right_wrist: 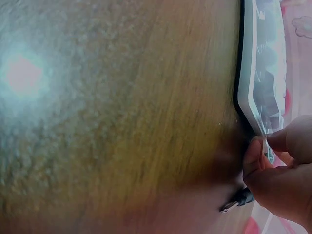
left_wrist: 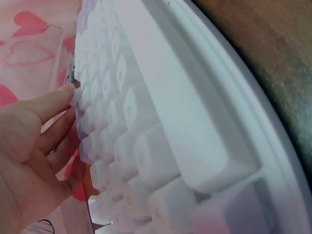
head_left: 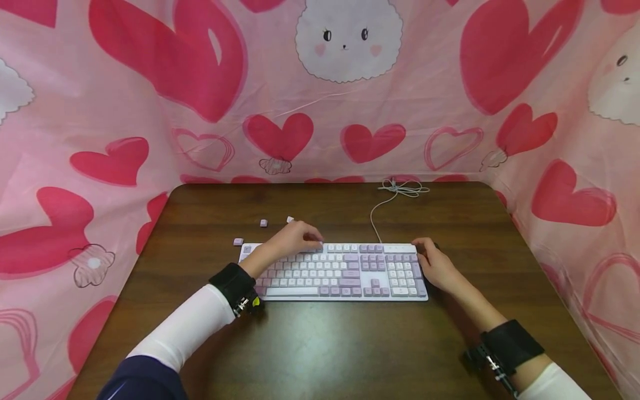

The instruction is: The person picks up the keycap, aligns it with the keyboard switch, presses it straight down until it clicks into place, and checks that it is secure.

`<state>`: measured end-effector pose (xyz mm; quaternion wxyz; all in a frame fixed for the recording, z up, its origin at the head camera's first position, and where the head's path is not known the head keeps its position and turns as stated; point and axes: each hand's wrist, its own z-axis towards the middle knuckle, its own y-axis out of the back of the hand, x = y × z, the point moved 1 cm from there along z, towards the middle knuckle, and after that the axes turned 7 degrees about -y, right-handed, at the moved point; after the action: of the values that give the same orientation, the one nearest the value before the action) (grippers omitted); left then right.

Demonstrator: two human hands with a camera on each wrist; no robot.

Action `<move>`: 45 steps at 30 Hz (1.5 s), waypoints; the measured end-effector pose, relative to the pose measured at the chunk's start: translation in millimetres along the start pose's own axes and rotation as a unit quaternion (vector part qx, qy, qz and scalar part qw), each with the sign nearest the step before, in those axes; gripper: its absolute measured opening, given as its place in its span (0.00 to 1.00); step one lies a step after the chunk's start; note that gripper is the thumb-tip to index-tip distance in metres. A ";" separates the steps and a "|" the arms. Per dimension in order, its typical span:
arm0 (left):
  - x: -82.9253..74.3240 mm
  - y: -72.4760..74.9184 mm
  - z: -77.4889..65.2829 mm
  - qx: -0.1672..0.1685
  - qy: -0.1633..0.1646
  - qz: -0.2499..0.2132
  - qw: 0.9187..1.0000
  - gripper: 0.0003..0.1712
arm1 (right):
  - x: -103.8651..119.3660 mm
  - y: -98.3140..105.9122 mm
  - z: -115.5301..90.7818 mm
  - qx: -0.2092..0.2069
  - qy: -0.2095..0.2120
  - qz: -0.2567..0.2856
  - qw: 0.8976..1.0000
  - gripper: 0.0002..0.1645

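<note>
A white and lilac keyboard (head_left: 307, 274) lies flat on the brown table, its long side toward me. My left hand (head_left: 295, 239) reaches over its left part to the top row. In the left wrist view, the thumb and fingers of that hand (left_wrist: 34, 141) pinch a lilac keycap (left_wrist: 75, 98) at the keyboard's far edge. At the other end, my right hand (head_left: 440, 266) grips the keyboard's upper right edge. The right wrist view has its thumb (right_wrist: 287, 141) on top and curled fingers at the side of the frame (right_wrist: 247, 92).
Three loose keycaps lie behind the keyboard's left end, including a lilac one (head_left: 238, 241) and another (head_left: 263, 223). A bundled white cable (head_left: 402, 189) runs to the keyboard's back. Beside my right hand is a small dark thing with a metal end (right_wrist: 239, 200). Heart-patterned cloth (head_left: 285, 133) surrounds the table.
</note>
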<state>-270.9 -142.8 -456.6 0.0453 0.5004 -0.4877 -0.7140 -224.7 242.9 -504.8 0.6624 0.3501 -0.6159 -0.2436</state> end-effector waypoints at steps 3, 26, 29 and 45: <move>1.5 -0.2 -0.9 0.005 -0.004 -0.005 1.000 0.10 | -0.5 0.8 0.5 0.005 -0.003 -0.005 1.000 0.19; 5.1 -12.7 -7.2 -0.029 -0.054 0.071 0.996 0.04 | 2.8 -3.7 3.6 0.008 -0.002 0.003 1.000 0.19; 7.2 -9.1 -14.0 -0.037 -0.050 0.078 0.995 0.03 | 7.5 -8.6 10.0 0.014 0.004 0.008 1.000 0.19; 14.8 -20.9 -5.1 -0.057 -0.070 0.086 0.992 0.04 | 0.8 -2.5 3.3 0.010 0.010 0.000 1.000 0.20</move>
<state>-265.5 -143.4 -482.1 0.1003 0.4020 -0.4892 -0.7675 -227.6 240.2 -506.3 0.6649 0.3589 -0.6117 -0.2344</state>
